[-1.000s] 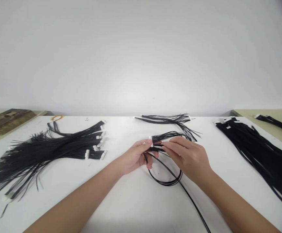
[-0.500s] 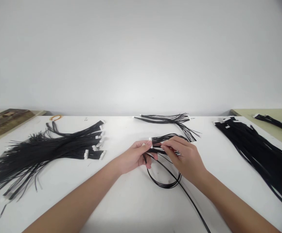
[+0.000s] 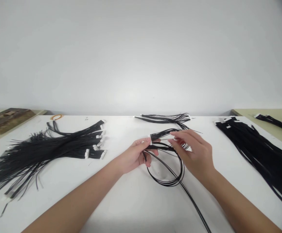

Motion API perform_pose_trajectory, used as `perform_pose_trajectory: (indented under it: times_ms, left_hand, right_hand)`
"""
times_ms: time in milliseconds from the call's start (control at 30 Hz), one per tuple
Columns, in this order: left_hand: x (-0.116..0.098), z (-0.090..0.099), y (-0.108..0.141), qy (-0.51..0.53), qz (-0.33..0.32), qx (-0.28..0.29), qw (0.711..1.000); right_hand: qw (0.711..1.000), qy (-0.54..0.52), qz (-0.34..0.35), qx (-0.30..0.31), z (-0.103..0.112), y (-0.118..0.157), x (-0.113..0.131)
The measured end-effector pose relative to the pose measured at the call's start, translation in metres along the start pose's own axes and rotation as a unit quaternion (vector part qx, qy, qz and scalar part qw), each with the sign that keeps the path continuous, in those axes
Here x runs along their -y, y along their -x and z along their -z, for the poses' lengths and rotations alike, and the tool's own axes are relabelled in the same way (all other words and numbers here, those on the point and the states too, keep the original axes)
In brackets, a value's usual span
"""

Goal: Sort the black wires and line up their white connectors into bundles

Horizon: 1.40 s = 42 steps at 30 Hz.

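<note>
Black thin-wire bundle (image 3: 164, 133) with a white rectangular plastic connector (image 3: 150, 139) at one end is sitting between my two bare hands, over the middle of the smooth white bench (image 3: 121, 197). My left hand (image 3: 139, 152) is pinching the connector end between thumb and fingers, with more black strands passing through the same grip. My right hand (image 3: 196, 150) is hovering just beside the wires, thumb and forefinger tips a narrow gap apart; I cannot tell whether its curled fingers are holding a strand. Below, a round loop of thin black cable (image 3: 165, 185) is hanging or resting, I cannot tell which. Handling this well, I judge, is depending on a steady left pinch right behind the connector, a light right touch that is sorting strands singly without tugging the connector, and enough slack in the loop that nothing is snagging. Well apart on my left, a wide pile of black wires with white connectors (image 3: 48, 147) is lying.
</note>
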<state>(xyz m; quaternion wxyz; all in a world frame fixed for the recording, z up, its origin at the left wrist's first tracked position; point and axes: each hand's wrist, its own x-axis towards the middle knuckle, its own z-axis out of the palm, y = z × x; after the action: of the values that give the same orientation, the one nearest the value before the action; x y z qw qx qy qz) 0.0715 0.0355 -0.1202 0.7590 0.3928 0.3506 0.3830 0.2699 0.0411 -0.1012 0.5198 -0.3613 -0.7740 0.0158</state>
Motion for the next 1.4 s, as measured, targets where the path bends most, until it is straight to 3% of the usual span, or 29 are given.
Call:
perform_pose_trajectory:
  times_ms: [67, 167, 267, 333, 467, 567, 1067, 1400]
  left_hand:
    - [-0.001, 0.001, -0.001, 0.024, -0.006, -0.028, 0.999]
    - [-0.003, 0.003, 0.0, 0.066, -0.022, -0.058, 0.996]
    - [-0.007, 0.002, 0.001, 0.097, -0.039, -0.075, 0.992]
    - [-0.008, 0.001, 0.002, 0.107, -0.042, -0.085, 0.99]
    - [-0.01, -0.002, 0.003, 0.111, -0.039, -0.086, 0.989]
    - [-0.01, -0.004, 0.004, 0.113, -0.037, -0.079, 0.99]
    - [-0.005, -0.001, 0.004, 0.103, -0.01, -0.062, 0.993]
    - [-0.006, -0.002, 0.004, 0.096, -0.012, -0.057, 0.994]
  right_hand:
    - [0.998, 0.016, -0.044, -0.048, 0.005, -0.004, 0.0]
    - [0.981, -0.016, -0.177, -0.074, 0.01, -0.006, -0.002]
    - [0.955, -0.056, -0.29, -0.013, 0.01, -0.006, -0.007]
    - [0.945, -0.069, -0.315, 0.06, 0.007, -0.005, -0.01]
    - [0.943, -0.122, -0.237, 0.199, -0.001, 0.001, -0.006]
    - [0.94, -0.158, -0.169, 0.252, -0.006, 0.008, 0.001]
    - [0.956, 0.032, -0.052, 0.289, -0.012, 0.016, 0.003]
    - [0.958, 0.074, -0.044, 0.273, -0.014, 0.016, 0.002]
